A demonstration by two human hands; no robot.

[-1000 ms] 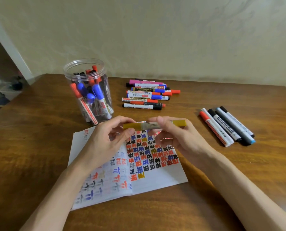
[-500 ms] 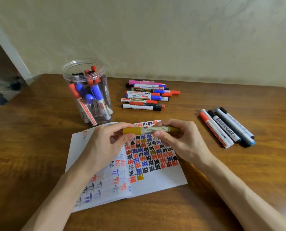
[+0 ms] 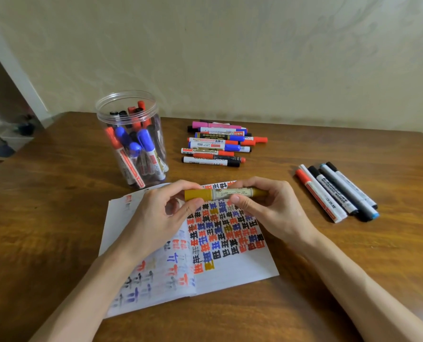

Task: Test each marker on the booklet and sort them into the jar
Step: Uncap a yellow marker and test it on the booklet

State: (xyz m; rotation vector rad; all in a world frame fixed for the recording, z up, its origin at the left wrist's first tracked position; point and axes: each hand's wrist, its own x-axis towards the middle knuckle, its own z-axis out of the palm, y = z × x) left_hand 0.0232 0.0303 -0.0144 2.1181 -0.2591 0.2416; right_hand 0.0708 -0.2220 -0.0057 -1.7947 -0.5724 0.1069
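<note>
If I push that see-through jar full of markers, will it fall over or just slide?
Probably slide. The jar looks wide with a flat bottom on the smooth wooden table. The many markers inside likely make it fairly heavy and steady. A push near its open rim might tip it, since it stands taller than wide.

Table (image 3: 57, 218): brown wood, visible grain, smooth with a soft sheen. Jar (image 3: 129, 104): clear plastic, glossy (light glints along the rim). Booklet (image 3: 235, 272): matt white paper, pages slightly creased. Gold marker (image 3: 224, 193): smooth plastic cap with a dull shine; pale barrel band, possibly a paper label. Wall (image 3: 230, 58): matt, faintly mottled finish.
</note>
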